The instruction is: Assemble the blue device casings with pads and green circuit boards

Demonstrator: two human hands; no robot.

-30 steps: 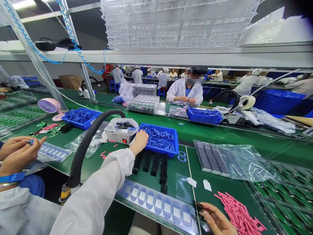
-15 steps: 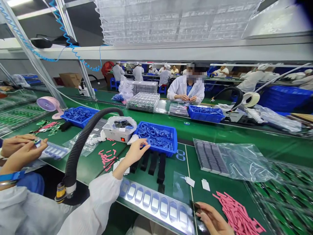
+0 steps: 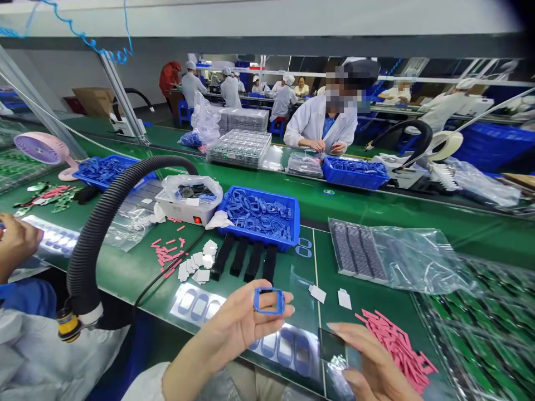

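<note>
Blue rubbery frame [image 3: 268,301], just one, rectangular with rounded corners, is pinched in the narrow grip of the left hand [image 3: 238,328], between thumb and fingertips, above the green tabletop [image 3: 359,209]. The right hand [image 3: 371,356], cut off by the lower edge, keeps a similarly narrow grip on a dark glossy sheet [image 3: 332,345], its outline hard to make out against a foil-like glint. Beyond the frame lie four black strips [image 3: 242,257] side by side, then a blue bin [image 3: 259,217] heaped with blue frames too tangled to count. Left of the strips are a small heap of white scraps [image 3: 196,262] and loose pink pieces [image 3: 167,255]. To their right are two white squares [image 3: 317,293] and a mound of pink strips [image 3: 397,348]. A clear tray with oval pockets [image 3: 196,306] passes behind the left hand, partly hidden. A co-worker's hand [image 3: 14,245] is cut off at the left edge, and a black corrugated hose [image 3: 83,267] curves between it and the white scraps.
</note>
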